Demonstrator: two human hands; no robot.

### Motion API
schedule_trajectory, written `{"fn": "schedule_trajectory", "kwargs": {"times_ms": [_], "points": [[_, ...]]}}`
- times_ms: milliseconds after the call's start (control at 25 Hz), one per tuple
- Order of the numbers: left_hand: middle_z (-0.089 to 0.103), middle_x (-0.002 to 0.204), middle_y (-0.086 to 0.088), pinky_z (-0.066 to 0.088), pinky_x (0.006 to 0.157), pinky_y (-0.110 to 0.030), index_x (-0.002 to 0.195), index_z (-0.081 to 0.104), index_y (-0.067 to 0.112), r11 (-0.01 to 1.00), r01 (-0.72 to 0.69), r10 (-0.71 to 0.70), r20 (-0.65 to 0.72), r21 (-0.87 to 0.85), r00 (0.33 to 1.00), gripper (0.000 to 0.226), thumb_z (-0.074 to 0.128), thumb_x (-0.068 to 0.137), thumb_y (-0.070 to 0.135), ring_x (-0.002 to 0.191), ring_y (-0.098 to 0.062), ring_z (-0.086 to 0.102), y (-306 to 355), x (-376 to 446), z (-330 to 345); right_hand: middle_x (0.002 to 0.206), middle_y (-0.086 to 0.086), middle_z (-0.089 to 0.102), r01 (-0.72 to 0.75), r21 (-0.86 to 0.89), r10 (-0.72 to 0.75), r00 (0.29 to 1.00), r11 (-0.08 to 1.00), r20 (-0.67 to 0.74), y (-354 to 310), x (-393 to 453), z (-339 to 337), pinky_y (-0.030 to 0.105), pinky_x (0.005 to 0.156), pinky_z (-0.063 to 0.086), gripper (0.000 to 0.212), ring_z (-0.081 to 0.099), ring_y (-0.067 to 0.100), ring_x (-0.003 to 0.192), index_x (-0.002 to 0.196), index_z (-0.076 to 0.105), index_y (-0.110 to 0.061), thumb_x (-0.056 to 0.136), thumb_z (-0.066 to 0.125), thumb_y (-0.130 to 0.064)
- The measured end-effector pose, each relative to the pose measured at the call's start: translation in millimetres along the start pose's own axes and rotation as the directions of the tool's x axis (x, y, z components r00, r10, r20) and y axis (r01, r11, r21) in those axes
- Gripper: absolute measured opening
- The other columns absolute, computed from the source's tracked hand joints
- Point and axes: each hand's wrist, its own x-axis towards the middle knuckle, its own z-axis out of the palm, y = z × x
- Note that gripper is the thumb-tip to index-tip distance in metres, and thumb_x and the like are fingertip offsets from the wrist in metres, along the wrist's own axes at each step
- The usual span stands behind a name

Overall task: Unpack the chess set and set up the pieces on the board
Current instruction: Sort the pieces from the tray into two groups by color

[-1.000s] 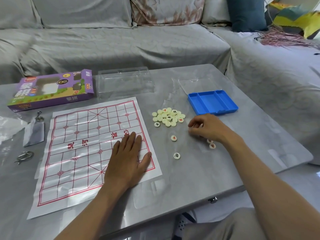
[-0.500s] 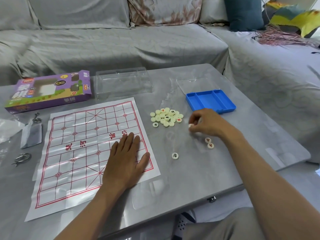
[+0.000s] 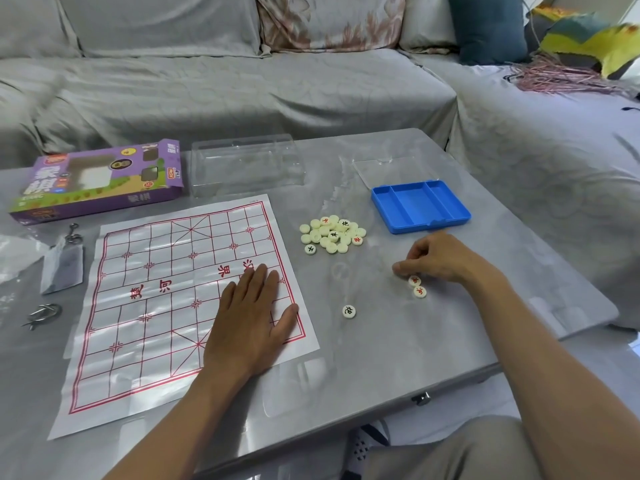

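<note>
Two red-marked pieces (image 3: 417,286) lie touching each other just beside your right hand (image 3: 440,258), whose fingers are curled down to the grey table (image 3: 398,344); you cannot tell whether they pinch a piece. Your left hand (image 3: 251,322) lies flat, fingers straight, on the paper board (image 3: 156,306), holding nothing. Most pieces sit in a pile (image 3: 331,234) between board and blue tray (image 3: 419,206), one black-marked piece (image 3: 349,311) lying apart.

Grey-covered sofa (image 3: 221,98) spans the upper frame; floral cushion (image 3: 332,22) upper centre, dark blue cushion (image 3: 488,29) upper right. Two metal ring puzzles (image 3: 43,315) and a clear plastic bag (image 3: 14,258) lie at left on the grey worktop (image 3: 450,341).
</note>
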Motion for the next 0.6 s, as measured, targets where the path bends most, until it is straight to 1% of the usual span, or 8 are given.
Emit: {"fn": "schedule_trajectory", "kwargs": {"times_ms": [80,160,240,320,400,440,520,600], "points": [[-0.001,0.163,0.008,-0.006,0.118,-0.033,0.154,0.007,0.03,1.0,0.001,-0.001,0.002,0.012,1.0,0.082,0.0,0.084,0.071,0.149,-0.013,-0.006,0.3,-0.1,-0.8,0.08,-0.003,0.066,0.075,0.02,-0.072,0.988,0.997,-0.133,-10.2,2.0,7.1,0.027,0.069,0.048,0.029,0.061,0.013,0.078,0.083,0.068,-0.019,0.079,0.074,-0.047],[-0.002,0.163,0.008,-0.005,0.119,-0.034,0.154,0.007,0.03,1.0,0.002,-0.002,0.002,0.006,1.0,0.083,-0.001,0.083,0.071,0.149,-0.013,-0.007,1.6,-0.8,-0.7,0.083,-0.007,0.064,0.241,0.037,-0.224,0.941,0.97,-0.253,-28.5,4.8,18.7,0.026,0.07,0.049,0.019,0.06,0.01,0.079,0.09,0.067,-0.023,0.08,0.074,-0.039],[0.0,0.162,0.008,-0.004,0.119,-0.034,0.154,0.009,0.03,1.0,0.006,-0.006,-0.003,-0.016,1.0,0.083,0.001,0.084,0.072,0.149,-0.013,-0.005,1.8,-1.3,-1.2,0.09,-0.012,0.064,0.385,0.012,-0.375,0.905,0.923,-0.201,-48.6,7.3,33.7,0.025,0.072,0.048,0.022,0.057,0.006,0.079,0.102,0.067,-0.03,0.081,0.072,-0.032],[0.0,0.162,0.008,-0.006,0.118,-0.033,0.155,0.009,0.03,1.0,0.008,-0.008,-0.003,-0.016,1.0,0.082,0.002,0.084,0.071,0.149,-0.013,-0.006,1.3,-1.3,-1.8,0.098,-0.011,0.064,0.45,-0.105,-0.46,0.88,0.887,-0.116,-60.1,14.8,48.3,0.028,0.076,0.049,0.028,0.055,0.007,0.082,0.11,0.066,-0.033,0.082,0.069,-0.03],[-0.002,0.162,0.009,-0.007,0.118,-0.033,0.154,0.007,0.031,1.0,0.013,-0.013,0.002,-0.002,1.0,0.081,0.001,0.084,0.071,0.149,-0.012,-0.007,0.8,-1.4,-1.6,0.102,-0.008,0.064,0.453,-0.201,-0.481,0.869,0.869,-0.12,-62.7,25.6,56.2,0.03,0.079,0.049,0.026,0.056,0.011,0.089,0.11,0.067,-0.031,0.084,0.067,-0.029],[-0.003,0.162,0.009,-0.007,0.118,-0.033,0.154,0.006,0.031,1.0,0.015,-0.015,0.005,-0.002,1.0,0.081,0.0,0.084,0.071,0.149,-0.012,-0.008,0.7,-1.5,-1.7,0.102,-0.007,0.064,0.445,-0.203,-0.475,0.869,0.872,-0.135,-62.1,29.9,57.6,0.029,0.077,0.048,0.023,0.056,0.012,0.09,0.108,0.068,-0.029,0.085,0.065,-0.028],[-0.005,0.162,0.01,-0.008,0.119,-0.033,0.154,0.004,0.031,1.0,0.016,-0.016,0.01,-0.002,1.0,0.082,-0.001,0.083,0.071,0.149,-0.011,-0.009,0.9,-1.0,-1.0,0.099,-0.004,0.065,0.43,-0.146,-0.45,0.879,0.891,-0.16,-60.1,35.1,58.3,0.027,0.074,0.045,0.015,0.056,0.012,0.087,0.102,0.069,-0.023,0.09,0.063,-0.027],[-0.005,0.162,0.01,-0.007,0.119,-0.033,0.154,0.004,0.031,1.0,0.014,-0.014,0.008,-0.005,1.0,0.081,0.0,0.084,0.071,0.149,-0.011,-0.01,0.6,-0.5,-0.1,0.093,-0.005,0.066,0.416,-0.01,-0.412,0.897,0.909,-0.161,-59.8,34.4,55.1,0.023,0.07,0.041,0.011,0.057,0.012,0.084,0.093,0.07,-0.021,0.093,0.06,-0.027]]}}
